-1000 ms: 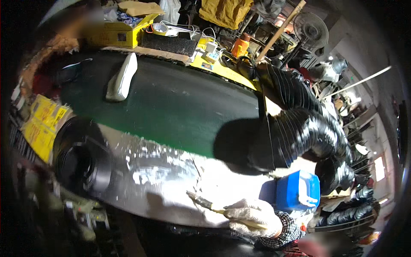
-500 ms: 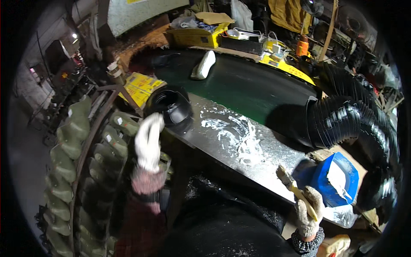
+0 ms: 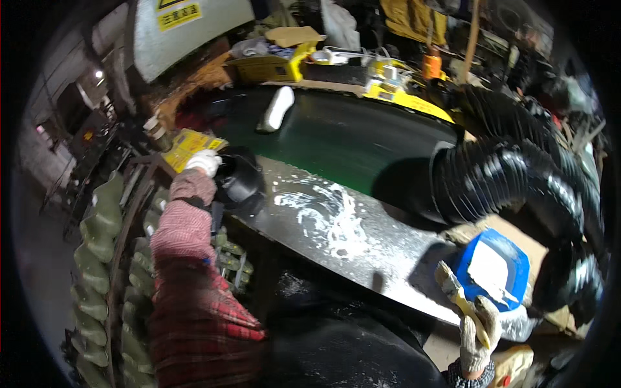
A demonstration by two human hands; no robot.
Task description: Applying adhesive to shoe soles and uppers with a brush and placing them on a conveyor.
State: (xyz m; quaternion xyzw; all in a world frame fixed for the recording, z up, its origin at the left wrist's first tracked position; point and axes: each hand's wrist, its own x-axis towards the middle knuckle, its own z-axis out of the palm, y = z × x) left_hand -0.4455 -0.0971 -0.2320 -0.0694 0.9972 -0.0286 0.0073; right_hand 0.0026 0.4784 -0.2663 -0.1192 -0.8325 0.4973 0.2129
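Note:
My left hand, in a white glove, is stretched out to the left side of a short black rubber-like sleeve on the near left end of the metal-topped bench. Its fingers are partly hidden and blurred at the sleeve's rim, so their grip does not show. At the lower right my right hand, also gloved, is closed around the pale handle of a brush. The brush head points up and left. Just beyond it stands a blue cut-open container with white paste inside.
White smears cover part of the metal plate. A white shoe-shaped form lies on the dark green surface. Nested black ribbed sleeves curve along the right. Olive moulded pieces hang at left, near a yellow box.
My left hand has reached forward and left to the black sleeve, with more of its sleeved arm showing. My right hand still holds the brush. The view has shifted.

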